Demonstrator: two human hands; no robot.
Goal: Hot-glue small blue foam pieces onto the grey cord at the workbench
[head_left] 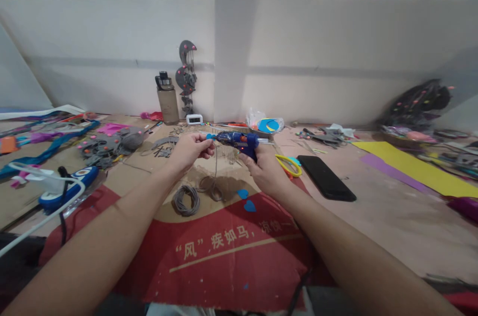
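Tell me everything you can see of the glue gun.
The glue gun has a dark blue, plastic-looking body with an orange mark and a small red glow on its side; its front is darker and mottled. A clear glue stick juts from the back. The right hand grips it above the table, roughly level, nozzle toward the left hand. Whether the tip touches the blue piece there is unclear.

Right hand (266, 166): gripping glue gun (239, 140)
Left hand (192, 151): pinching blue piece (210, 136) beside glue gun
Phone (326, 178): right of glue gun
Bottle (168, 102): behind glue gun, leftward
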